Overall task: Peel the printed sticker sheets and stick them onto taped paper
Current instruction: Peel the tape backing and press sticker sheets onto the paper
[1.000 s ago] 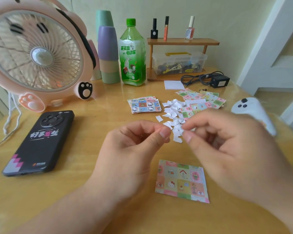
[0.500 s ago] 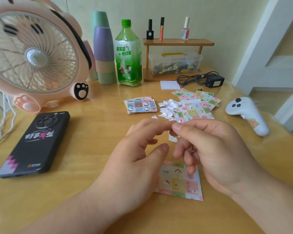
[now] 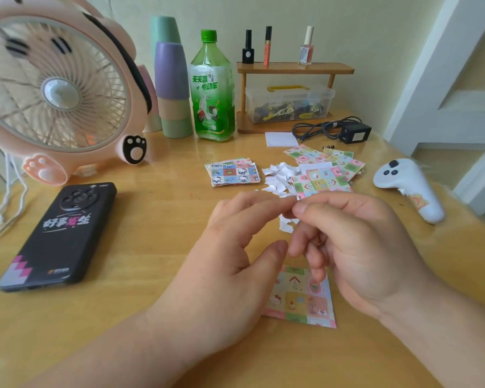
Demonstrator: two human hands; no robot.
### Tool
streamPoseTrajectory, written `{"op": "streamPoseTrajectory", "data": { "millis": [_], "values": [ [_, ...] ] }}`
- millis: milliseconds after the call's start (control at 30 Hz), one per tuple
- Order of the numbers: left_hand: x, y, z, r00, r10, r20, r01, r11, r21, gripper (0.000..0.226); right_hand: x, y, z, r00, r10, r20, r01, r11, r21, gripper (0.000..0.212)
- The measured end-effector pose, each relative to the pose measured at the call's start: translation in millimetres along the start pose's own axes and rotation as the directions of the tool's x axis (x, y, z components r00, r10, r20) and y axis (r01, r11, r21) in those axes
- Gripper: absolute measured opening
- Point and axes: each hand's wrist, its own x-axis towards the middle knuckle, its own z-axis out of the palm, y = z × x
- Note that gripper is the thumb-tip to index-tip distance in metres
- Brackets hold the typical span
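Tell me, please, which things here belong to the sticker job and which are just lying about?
Job: left hand, right hand, patterned sheet beneath them, sticker-sheet stack, spread sticker sheets, white paper scraps.
Lying about: fan, phone, green bottle, stacked cups, white controller, charger, nail polish bottles.

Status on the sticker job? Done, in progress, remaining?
Done: a pile of white scraps suggests many pieces already peeled. In hand: left hand and right hand meet fingertips above a printed sheet; whether they pinch anything is hidden. Left: a stack of sheets and a fan of sheets lie untouched.
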Motion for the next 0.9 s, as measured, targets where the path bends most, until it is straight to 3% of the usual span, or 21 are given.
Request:
{"op": "streamPoseTrajectory", "data": {
  "millis": [133,567,733,833,900],
  "values": [
    [0.7,0.2,-1.1,1.000,-0.002,-0.003,0.002,1.000,-0.018,0.049,0.4,-1.2,2.5,0.999,-0.005,-0.035,0.005,1.000,0.007,0.033],
    [1.4,1.2,2.5,0.989,-0.139,0.049,0.147,0.946,-0.289,0.048,0.7,-3.8,2.1,0.999,0.049,-0.022,-0.048,0.998,0.052,0.027],
    [2.5,3.5,2.9,0.932,-0.341,0.126,0.348,0.741,-0.575,0.042,2.1,0.1,-1.2,1.000,-0.007,-0.003,0.007,1.000,-0.023,0.013],
    [4.1,1.9,5.1,0.913,-0.382,0.146,0.370,0.619,-0.693,0.043,3.8,3.0,-3.0,1.000,-0.017,-0.003,0.017,0.999,-0.039,0.015],
    [5.7,2.1,6.2,0.892,-0.418,0.174,0.381,0.484,-0.788,0.043,5.0,4.5,-3.4,1.000,-0.022,-0.003,0.022,0.999,-0.048,0.015]
  ]
}}
